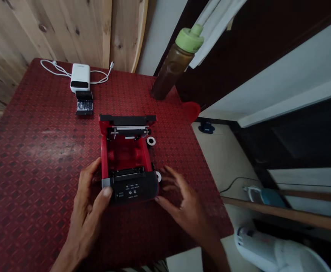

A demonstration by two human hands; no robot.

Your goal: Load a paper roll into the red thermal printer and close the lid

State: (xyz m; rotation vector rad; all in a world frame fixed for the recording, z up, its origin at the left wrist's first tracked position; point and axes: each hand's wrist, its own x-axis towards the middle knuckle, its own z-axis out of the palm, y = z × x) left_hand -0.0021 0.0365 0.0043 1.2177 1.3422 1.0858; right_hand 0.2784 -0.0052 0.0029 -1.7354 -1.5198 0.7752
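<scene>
A red and black receipt printer (134,187) sits on the table with its lid (128,121) raised, and its red paper bay (125,153) shows no roll inside. My left hand (88,206) grips the printer's left front corner, the thumb on top by a grey tab and the fingers along the side. By the right front corner is my right hand (184,198), fingers apart, its thumb tip at the casing; whether it touches is unclear. Against the printer's right side stand two small paper rolls: one white-ended roll (151,141) farther back, another roll (159,176) partly hidden near my right fingers.
Behind lies a white power bank (80,75) with a white cable (101,77) and a black strip (84,102) in front. A green-capped brown bottle (172,66) stands at the back right of the red patterned table (40,170). A red stool (192,110) shows beyond the right edge.
</scene>
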